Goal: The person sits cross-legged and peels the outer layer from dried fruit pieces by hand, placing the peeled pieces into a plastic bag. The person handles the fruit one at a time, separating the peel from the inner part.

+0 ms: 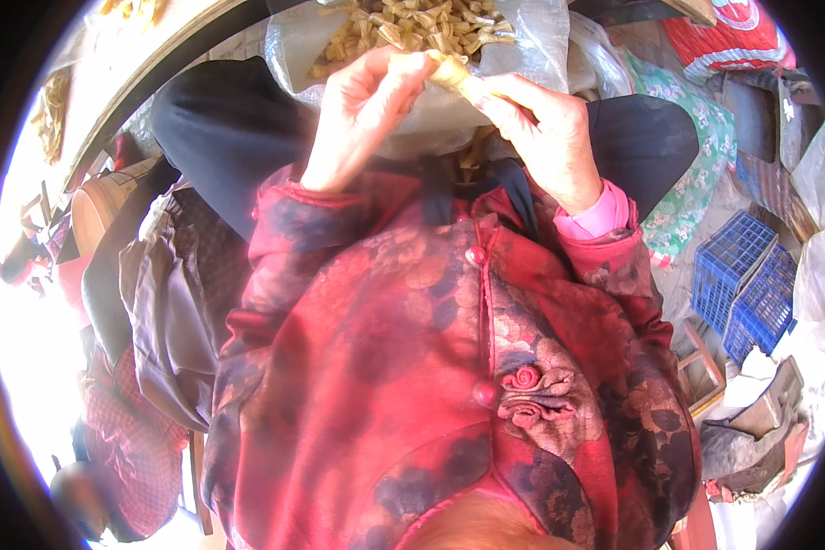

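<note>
A pale yellow, twisted strip point(452, 73) stretches between my two hands, above my lap; its material is not plain. My left hand point(373, 103) pinches one end between thumb and bent fingers. At the lower right end, my right hand point(546, 127) grips it with thumb and fingertips, which hide that tip. Just beyond the hands lies a heap of tan, knotted pieces point(423, 26) of similar look. They rest in an opened white plastic sack point(546, 41) spread between my knees.
A pale round-edged surface point(130, 65) curves past on the left. Two blue plastic crates point(735, 271) stand on the right, near a green floral cloth point(687, 185) and a red printed bag point(725, 38). A person in checked clothing point(134, 440) is at lower left.
</note>
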Action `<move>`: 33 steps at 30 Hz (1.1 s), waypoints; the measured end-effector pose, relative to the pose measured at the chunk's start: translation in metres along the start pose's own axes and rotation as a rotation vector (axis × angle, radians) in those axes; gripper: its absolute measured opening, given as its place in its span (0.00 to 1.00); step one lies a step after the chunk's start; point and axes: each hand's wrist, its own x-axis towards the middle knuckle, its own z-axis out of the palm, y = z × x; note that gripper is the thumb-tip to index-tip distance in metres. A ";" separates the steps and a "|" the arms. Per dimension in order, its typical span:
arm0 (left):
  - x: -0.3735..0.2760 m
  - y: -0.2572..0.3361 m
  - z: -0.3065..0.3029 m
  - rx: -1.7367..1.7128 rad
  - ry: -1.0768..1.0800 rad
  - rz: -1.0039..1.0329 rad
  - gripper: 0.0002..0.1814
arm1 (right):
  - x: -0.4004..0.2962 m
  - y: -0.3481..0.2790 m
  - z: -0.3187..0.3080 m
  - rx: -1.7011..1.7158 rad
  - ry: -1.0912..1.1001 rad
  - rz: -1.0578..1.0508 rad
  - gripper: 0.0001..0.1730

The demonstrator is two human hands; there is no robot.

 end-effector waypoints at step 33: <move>-0.010 -0.002 0.016 -0.283 -0.055 -0.071 0.05 | -0.021 -0.010 -0.028 0.204 -0.055 0.104 0.06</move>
